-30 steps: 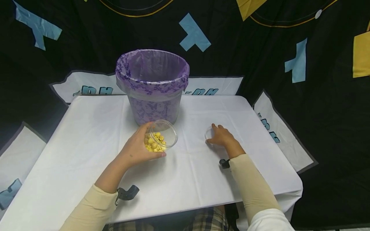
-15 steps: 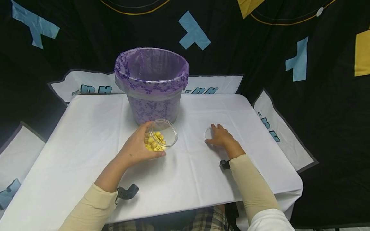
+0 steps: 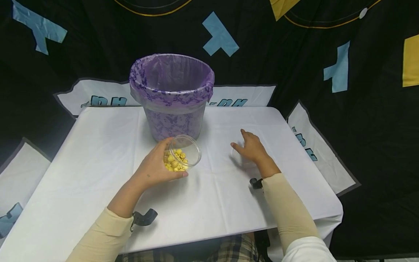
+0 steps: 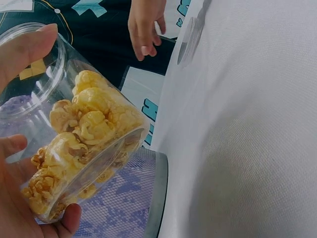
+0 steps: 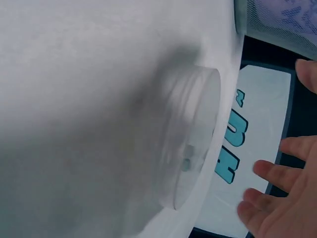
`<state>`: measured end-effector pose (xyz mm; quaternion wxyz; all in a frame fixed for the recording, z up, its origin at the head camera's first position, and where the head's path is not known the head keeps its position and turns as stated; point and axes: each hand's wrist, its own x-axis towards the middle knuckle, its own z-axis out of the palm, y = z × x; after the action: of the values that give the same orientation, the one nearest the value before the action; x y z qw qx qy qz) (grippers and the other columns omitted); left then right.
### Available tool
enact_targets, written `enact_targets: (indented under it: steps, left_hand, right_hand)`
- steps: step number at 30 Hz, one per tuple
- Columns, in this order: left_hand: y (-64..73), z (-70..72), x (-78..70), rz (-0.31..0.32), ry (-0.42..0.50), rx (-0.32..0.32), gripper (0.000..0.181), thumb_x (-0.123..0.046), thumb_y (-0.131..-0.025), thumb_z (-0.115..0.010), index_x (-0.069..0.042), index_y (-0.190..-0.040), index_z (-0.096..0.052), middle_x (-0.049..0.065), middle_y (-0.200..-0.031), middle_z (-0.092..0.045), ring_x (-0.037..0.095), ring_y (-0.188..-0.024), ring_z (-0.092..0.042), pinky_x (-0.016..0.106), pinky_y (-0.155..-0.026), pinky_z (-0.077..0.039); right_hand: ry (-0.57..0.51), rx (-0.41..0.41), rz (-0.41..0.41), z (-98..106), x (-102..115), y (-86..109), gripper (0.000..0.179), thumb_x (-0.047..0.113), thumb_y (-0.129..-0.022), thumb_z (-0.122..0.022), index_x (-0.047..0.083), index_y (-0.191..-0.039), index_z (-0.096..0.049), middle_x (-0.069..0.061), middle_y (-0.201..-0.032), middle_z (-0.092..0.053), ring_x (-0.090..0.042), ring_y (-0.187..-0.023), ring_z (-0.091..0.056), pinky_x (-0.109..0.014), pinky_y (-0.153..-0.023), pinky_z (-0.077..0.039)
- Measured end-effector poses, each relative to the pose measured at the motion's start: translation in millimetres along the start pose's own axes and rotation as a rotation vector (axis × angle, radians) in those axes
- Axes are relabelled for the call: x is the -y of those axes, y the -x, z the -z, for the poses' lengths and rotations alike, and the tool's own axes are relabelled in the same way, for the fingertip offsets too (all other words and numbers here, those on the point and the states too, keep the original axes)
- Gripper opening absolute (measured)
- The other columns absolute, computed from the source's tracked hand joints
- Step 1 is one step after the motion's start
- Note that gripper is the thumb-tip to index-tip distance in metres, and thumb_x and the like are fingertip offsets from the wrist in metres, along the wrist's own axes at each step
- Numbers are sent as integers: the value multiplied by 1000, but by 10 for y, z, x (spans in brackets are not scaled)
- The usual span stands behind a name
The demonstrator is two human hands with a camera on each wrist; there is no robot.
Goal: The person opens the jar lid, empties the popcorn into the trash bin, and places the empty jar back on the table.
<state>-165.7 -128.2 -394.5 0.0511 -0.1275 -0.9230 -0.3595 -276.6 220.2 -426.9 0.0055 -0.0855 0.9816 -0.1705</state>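
A clear plastic jar [image 3: 195, 153] is tilted in my left hand [image 3: 151, 168], which grips it round the side above the table. Yellow popcorn [image 4: 91, 116] lies in the jar's lower part, and its mouth is uncovered. My right hand [image 3: 253, 148] hovers over the table to the right, fingers spread and holding nothing. Below it a clear round lid [image 5: 198, 134] lies on the white cloth, apart from the fingers. In the head view the right hand hides most of that lid.
A bin [image 3: 176, 122] with a purple flowered liner bag stands on the table [image 3: 98, 153] just beyond the left hand. Dark cloth with blue and yellow patches hangs behind. Each wrist carries a black camera mount [image 3: 145, 218].
My right hand has let go of the lid and lifted slightly off it, its fingers spreading. The lid stays on the table. My left hand and the jar keep their place.
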Motion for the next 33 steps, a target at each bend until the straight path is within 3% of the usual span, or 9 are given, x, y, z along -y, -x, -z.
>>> enact_targets:
  steps: [9,16,23,33]
  left_hand:
    - [-1,-9,17,7,-5,1,117,-72,-45,-72,-27,-141,-22,0,-141,-34,25,-129,-33,53,-100,-33]
    - [17,-5,35,15,-13,3,115,-67,-48,-76,-28,-141,-21,-1,-142,-32,25,-130,-31,55,-100,-33]
    - [17,-30,41,15,-16,6,117,-72,-46,-72,-29,-141,-20,-2,-142,-32,25,-130,-32,54,-99,-33]
    - [29,-39,43,12,-11,5,115,-66,-48,-76,-29,-141,-21,-3,-141,-33,23,-129,-33,52,-100,-33]
  right_hand:
    - [-52,-89,-16,215,-8,-87,88,69,-81,-39,13,-145,-18,-15,-144,-30,-35,-130,-27,-53,-104,-29]
    - [-90,-153,41,472,158,-167,86,66,-81,-43,13,-145,-19,-14,-139,-37,-31,-128,-34,-53,-101,-33]
    - [-115,-150,95,684,387,-257,85,66,-82,-42,17,-146,-16,-14,-134,-43,-28,-122,-40,-50,-97,-38]
    - [-118,-138,160,930,721,-432,84,69,-81,-40,22,-146,-15,-8,-139,-38,-24,-125,-38,-48,-102,-34]
